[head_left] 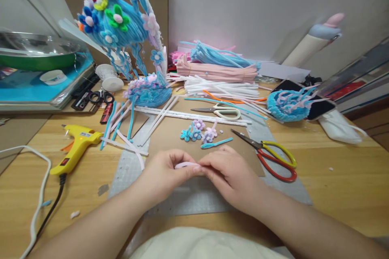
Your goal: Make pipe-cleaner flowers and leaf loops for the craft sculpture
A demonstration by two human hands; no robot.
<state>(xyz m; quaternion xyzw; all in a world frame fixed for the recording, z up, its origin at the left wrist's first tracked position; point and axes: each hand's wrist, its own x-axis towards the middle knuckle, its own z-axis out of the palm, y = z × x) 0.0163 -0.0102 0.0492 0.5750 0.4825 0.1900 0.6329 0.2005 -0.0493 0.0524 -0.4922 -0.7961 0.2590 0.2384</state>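
Above the brown cardboard, my left hand pinches a pale pink pipe cleaner between thumb and fingers. My right hand meets it there, fingertips closed on the pipe cleaner's right end, most of which they hide. Just beyond the hands lie several small pipe-cleaner flowers in blue, lilac and pink. Beside them is a looped blue pipe-cleaner piece. Scissors with one yellow and one red handle rest to the right, blades slightly apart.
A yellow glue gun with its cord lies at left. Behind stands a blue flowered pipe-cleaner lamp-like piece. Bundles of pipe cleaners, white-handled scissors and a blue woven piece sit toward the back. A grey cutting mat lies underneath.
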